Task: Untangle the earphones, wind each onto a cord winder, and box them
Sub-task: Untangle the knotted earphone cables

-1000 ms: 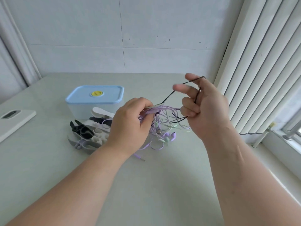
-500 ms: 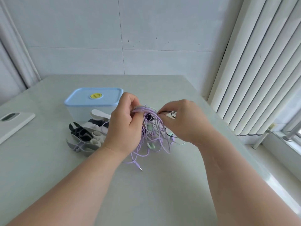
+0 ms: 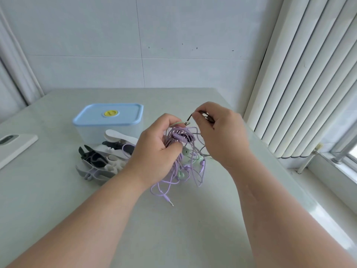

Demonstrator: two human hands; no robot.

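Tangled earphones (image 3: 190, 165), lilac and mint, are gripped in the curled fingers of the left hand (image 3: 152, 151) and held above the table (image 3: 173, 238). Loops hang below the hand, with the jack plug (image 3: 170, 202) lowest. A black cord (image 3: 206, 115) at the tangle's top is pinched by the right hand (image 3: 222, 138). Cord winders (image 3: 100, 161) are piled just left of the left hand, in front of the lidded blue box (image 3: 110, 120).

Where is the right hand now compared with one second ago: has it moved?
Yes. The right hand, pinching a black cable, has moved left, toward the blue-lidded box, nearer the left hand gripping the earphones.
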